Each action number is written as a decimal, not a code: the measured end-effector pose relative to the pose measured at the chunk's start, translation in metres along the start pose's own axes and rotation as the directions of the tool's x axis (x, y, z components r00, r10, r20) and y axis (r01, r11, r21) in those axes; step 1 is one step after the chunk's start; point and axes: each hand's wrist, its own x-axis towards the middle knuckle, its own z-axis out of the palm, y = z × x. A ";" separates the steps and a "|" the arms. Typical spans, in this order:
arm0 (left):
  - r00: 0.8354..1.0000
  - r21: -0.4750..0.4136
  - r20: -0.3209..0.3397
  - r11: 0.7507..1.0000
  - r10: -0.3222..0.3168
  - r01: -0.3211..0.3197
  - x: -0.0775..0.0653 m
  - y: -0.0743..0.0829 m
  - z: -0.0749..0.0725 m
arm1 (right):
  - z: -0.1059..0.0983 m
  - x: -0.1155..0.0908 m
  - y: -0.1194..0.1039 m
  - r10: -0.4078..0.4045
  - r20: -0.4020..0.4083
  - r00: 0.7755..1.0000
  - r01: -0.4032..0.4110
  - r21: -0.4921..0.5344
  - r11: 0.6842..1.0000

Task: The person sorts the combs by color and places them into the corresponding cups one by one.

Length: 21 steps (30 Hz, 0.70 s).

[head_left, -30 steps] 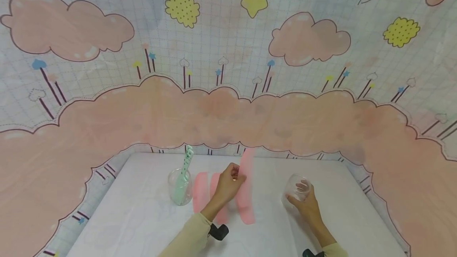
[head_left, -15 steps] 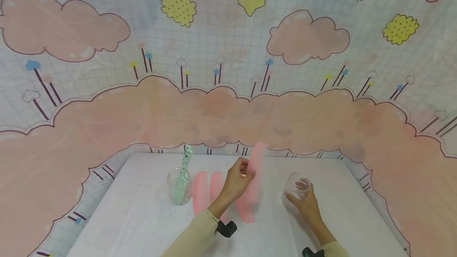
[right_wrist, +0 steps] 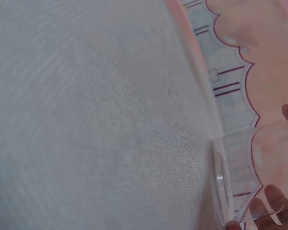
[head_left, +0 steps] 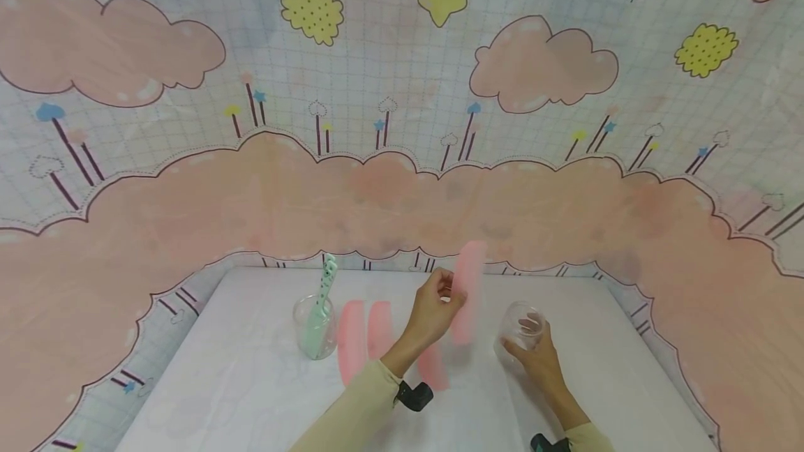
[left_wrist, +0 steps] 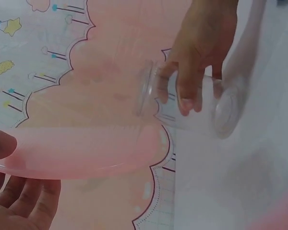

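Observation:
My left hand (head_left: 433, 305) pinches a pink comb (head_left: 467, 291) between thumb and fingers, holding it raised and upright above the table. In the left wrist view the comb (left_wrist: 86, 148) shows its fine teeth along one edge, with the thumb (left_wrist: 1, 143) on its near end. My right hand (head_left: 537, 361) grips a clear jar (head_left: 518, 326) standing on the table to the right of that comb. The right wrist view shows fingers round the jar's clear wall (right_wrist: 278, 158), its base at the tabletop. The jar has nothing visible inside.
More pink combs lie on the white table (head_left: 232, 382): one far left (head_left: 352, 340), a second beside it (head_left: 380, 326), a third (head_left: 433, 368) partly behind the left arm. A second clear jar (head_left: 301, 330) at left holds a mint-green piece with a spotted handle (head_left: 326, 281).
My left hand has lifted the comb off the combs on the table and carried it rightward toward the jar. The right hand and its jar have stayed in place.

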 end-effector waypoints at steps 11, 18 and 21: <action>1.000 -0.050 -0.012 0.999 0.014 -0.014 0.011 0.016 0.017 | 0.002 -0.003 -0.001 0.018 -0.017 1.000 -0.018 -0.002 1.000; 0.999 -0.036 -0.004 0.998 0.043 -0.043 0.015 0.022 0.028 | 0.004 -0.005 0.001 0.021 -0.026 0.999 -0.022 -0.023 0.999; 0.999 -0.040 0.003 0.998 0.047 -0.047 0.017 0.022 0.034 | 0.004 -0.006 0.001 0.017 -0.027 1.000 -0.017 -0.021 1.000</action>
